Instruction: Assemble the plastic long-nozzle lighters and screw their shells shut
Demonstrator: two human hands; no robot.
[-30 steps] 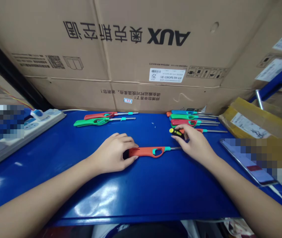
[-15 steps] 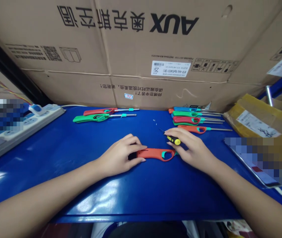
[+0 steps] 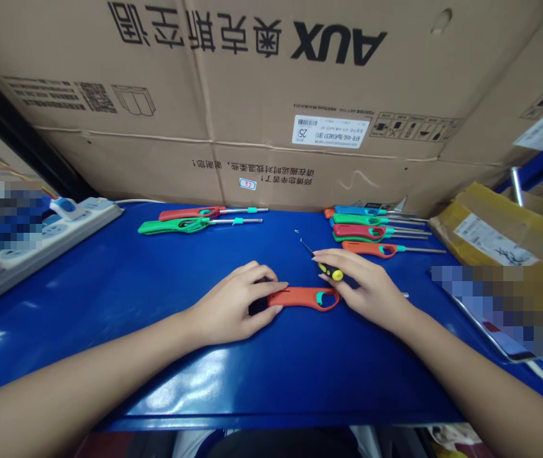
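Observation:
An orange long-necked lighter lies flat on the blue table in front of me. My left hand pinches its rear end between thumb and fingers. My right hand holds a small screwdriver with a black and yellow handle, its thin shaft pointing away to the upper left. That hand sits over the front of the orange lighter and hides most of the metal tube; only the tip shows past the wrist. Beyond the screwdriver tip lie a couple of tiny pale pieces.
At the back left lie a red lighter and a green lighter. Several more lighters are grouped at the back right. A power strip stands left, a phone and yellow-taped box right. A large cardboard sheet stands behind.
My right hand and the screwdriver have shifted slightly left, and the shaft now shows more clearly. The orange lighter and my left hand have moved slightly to the right.

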